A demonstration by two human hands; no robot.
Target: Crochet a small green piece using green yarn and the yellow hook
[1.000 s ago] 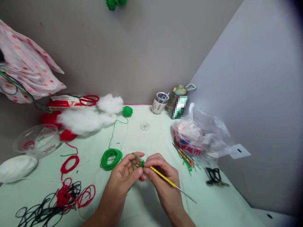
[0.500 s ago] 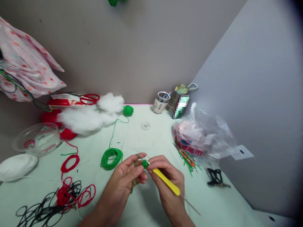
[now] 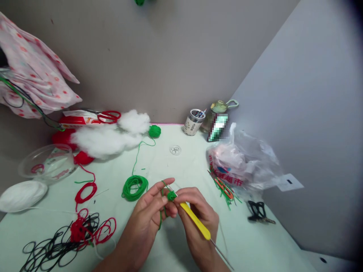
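Low in the middle of the head view, my left hand (image 3: 150, 211) pinches a small green crocheted piece (image 3: 171, 195), and green yarn runs over its fingers. My right hand (image 3: 198, 217) grips a yellow-handled crochet hook (image 3: 195, 221) whose metal tip is pushed into that piece. A loose coil of green yarn (image 3: 135, 186) lies on the pale green table (image 3: 176, 166) just left of my hands. From it a strand leads back to a small green yarn ball (image 3: 154, 131).
White stuffing (image 3: 107, 134), red scissors (image 3: 109, 116), a clear bowl (image 3: 47, 166) and a white yarn ball (image 3: 22, 194) lie at the left, with tangled red and black cord (image 3: 70, 238). At the right are a plastic bag (image 3: 241, 162), a small tin (image 3: 194, 122), a bottle (image 3: 218, 109) and a black clip (image 3: 256, 212).
My right hand has rolled so the hook's handle points lower and nearer me, and its tip has worked into the green piece. Both hands shifted slightly right. The view drifted a little.
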